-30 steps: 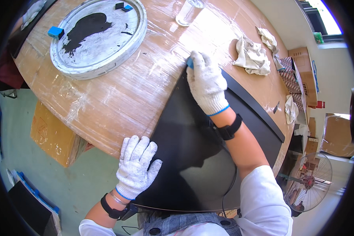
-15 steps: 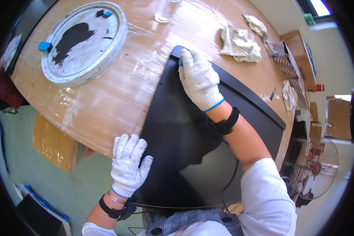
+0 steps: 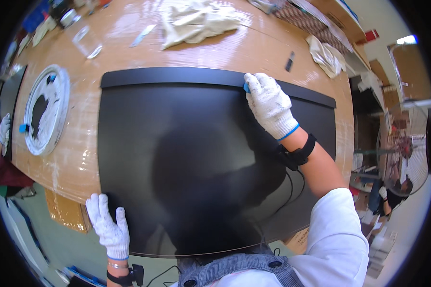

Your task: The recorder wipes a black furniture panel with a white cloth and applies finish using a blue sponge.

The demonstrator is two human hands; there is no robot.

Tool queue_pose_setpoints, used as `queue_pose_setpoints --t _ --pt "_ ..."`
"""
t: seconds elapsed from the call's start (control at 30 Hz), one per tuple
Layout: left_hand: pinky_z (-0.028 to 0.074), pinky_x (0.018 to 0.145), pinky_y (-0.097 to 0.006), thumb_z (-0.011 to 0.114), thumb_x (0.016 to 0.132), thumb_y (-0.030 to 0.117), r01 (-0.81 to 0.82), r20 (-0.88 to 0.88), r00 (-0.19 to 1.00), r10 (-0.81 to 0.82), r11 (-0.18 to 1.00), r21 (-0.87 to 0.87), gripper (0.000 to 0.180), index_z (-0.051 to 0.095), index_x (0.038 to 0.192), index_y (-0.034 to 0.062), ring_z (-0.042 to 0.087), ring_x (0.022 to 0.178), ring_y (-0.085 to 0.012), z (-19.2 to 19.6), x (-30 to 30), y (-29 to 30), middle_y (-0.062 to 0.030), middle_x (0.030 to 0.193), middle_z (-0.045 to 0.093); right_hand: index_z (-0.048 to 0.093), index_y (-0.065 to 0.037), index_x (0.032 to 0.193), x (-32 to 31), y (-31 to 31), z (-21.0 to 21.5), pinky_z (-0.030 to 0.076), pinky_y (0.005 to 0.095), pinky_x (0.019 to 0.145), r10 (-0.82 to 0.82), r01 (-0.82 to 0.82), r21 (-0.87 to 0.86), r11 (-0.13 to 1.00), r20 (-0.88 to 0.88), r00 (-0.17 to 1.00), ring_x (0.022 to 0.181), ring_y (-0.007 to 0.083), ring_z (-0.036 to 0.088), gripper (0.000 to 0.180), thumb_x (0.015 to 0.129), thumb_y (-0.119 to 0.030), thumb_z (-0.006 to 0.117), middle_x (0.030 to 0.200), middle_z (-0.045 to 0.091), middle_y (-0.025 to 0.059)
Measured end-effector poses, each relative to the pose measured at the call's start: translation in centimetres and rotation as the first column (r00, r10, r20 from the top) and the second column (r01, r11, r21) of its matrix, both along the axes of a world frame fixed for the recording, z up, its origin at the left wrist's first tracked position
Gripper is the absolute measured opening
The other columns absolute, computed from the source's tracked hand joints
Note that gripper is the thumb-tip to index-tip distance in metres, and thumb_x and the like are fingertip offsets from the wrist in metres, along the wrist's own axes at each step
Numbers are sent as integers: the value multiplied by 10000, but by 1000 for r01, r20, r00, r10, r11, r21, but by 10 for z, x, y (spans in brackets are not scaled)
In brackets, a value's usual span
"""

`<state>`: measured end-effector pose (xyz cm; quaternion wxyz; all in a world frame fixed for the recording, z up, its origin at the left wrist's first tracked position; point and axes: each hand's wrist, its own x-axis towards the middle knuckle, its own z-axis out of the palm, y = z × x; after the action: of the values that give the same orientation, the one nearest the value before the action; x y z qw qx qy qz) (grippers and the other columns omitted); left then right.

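Fingers [image 3: 256,83] of the right hand [image 3: 271,106] are curled down over a small blue tool [image 3: 246,88], pressing it against the far edge of a large black panel [image 3: 187,158]; only a sliver of the blue shows under the glove, so I cannot tell its shape. Both hands wear white knit gloves. The left hand [image 3: 108,227] lies flat with its 4 fingers spread, palm down on the panel's near left corner, gripping nothing that I can see.

From my seat the panel fills the middle of the view: glossy, dark, lying flat on a round wooden table [image 3: 129,52] wrapped in clear film. A raised black strip runs along its far edge, and the right hand sits about midway along that strip. The panel's near edge hangs past the table rim toward the person.

On the table to the left, well apart from the panel, I see a round white tray [image 3: 57,112] smeared with black, with 2 small blue bits at its rim. Beyond the panel lies a crumpled cloth [image 3: 196,21], and a 2nd cloth [image 3: 326,55] sits to the right. Another person's gloved hand [image 3: 5,129] shows at the far left edge.
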<state>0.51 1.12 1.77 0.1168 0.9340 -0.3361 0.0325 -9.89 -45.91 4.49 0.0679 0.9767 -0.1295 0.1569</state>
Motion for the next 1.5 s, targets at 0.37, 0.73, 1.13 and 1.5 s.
queue_pose_setpoints --t 0.37,0.73,1.13,1.5 --pt "272 1136 -509 703 800 82 415 -10 909 -416 909 -34 682 422 1420 38 319 1381 -451 40 -125 -196 -223 1463 399 566 -55 1224 -291 -154 17 488 263 590 -827 -234 967 -98 52 560 708 115 578 321 957 -232 588 885 611 48" --pt "254 1139 -541 650 828 177 646 -3 762 -647 761 57 538 509 1330 47 344 1358 -446 3 -162 -327 -203 1425 436 601 -78 1164 -354 -196 -10 527 258 656 -878 -572 730 -373 -78 473 817 143 637 252 979 -248 579 997 660 72" --pt "286 1125 -541 646 812 133 627 -51 779 -625 778 43 508 536 1301 53 370 1345 -461 4 -162 -329 -205 1410 461 564 13 1270 -320 -245 -44 521 340 865 -663 246 787 566 258 703 994 226 630 471 902 -267 653 1186 628 152" --pt "290 1122 -547 662 786 116 623 -76 781 -619 781 36 510 552 1280 53 371 1343 -463 6 -158 -328 -211 1406 461 572 -5 1254 -308 -241 -34 518 374 874 -589 282 714 641 221 778 940 281 638 489 855 -259 699 1162 616 191"
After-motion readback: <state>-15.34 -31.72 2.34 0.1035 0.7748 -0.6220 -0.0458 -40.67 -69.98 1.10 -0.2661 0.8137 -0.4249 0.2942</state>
